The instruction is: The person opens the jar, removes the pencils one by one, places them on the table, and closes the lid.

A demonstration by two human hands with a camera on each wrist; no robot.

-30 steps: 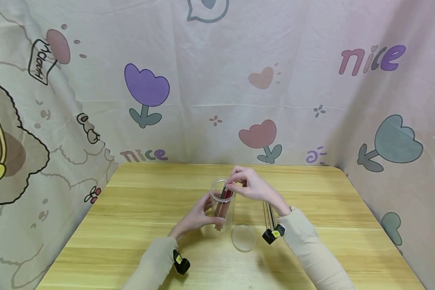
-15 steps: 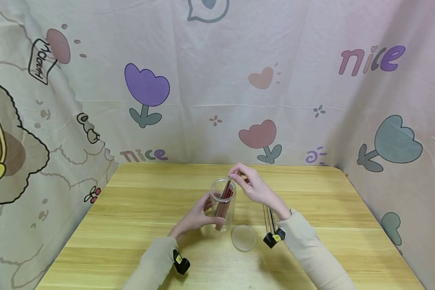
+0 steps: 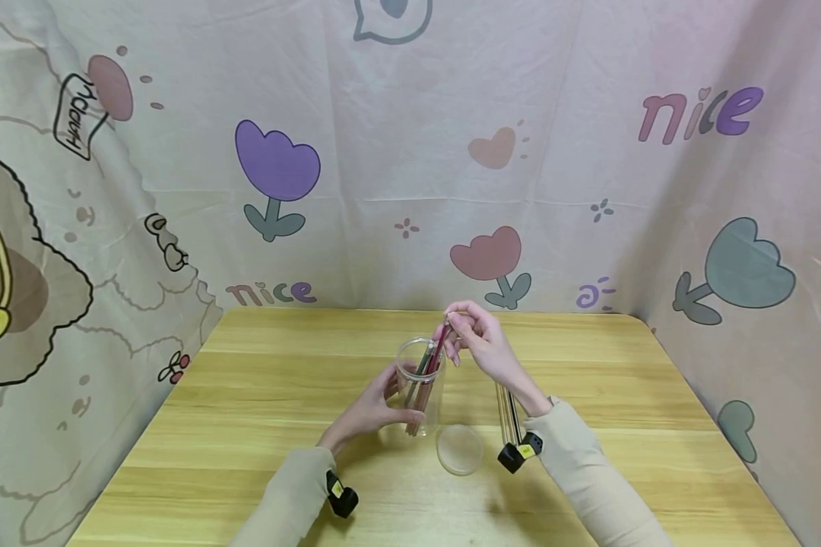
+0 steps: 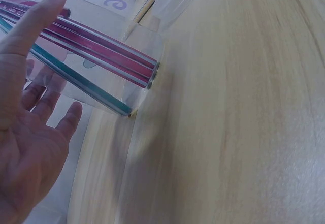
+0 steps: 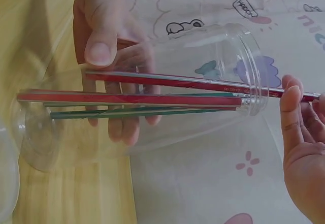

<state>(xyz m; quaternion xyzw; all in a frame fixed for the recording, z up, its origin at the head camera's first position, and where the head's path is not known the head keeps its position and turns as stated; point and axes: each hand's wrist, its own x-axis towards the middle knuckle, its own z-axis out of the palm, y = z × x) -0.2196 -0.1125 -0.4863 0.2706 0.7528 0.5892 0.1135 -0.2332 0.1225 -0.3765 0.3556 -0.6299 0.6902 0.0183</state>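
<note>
A clear plastic jar (image 5: 188,140) stands uncapped on the table in the head view, with several red and green pencils leaning inside. My left hand (image 3: 378,406) holds the jar round its side, thumb in front, and shows through the clear wall in the right wrist view. Above the mouth, my right hand (image 3: 484,346) pinches the top end of a red pencil (image 5: 195,84). That pencil slants out past the rim, its lower end raised off the jar's bottom. Other red pencils (image 4: 109,54) and a green pencil (image 4: 76,76) rest on the bottom in the left wrist view.
A round clear lid (image 3: 460,450) lies flat on the table just right of the jar's base. Several thin sticks (image 3: 506,410), light and dark, lie partly hidden beneath the right wrist. A patterned cloth (image 3: 383,152) hangs behind the wooden table (image 3: 267,395).
My right hand has moved up and slightly right from the jar's mouth, drawing the red pencil partly out. The left hand, jar and lid have stayed in place.
</note>
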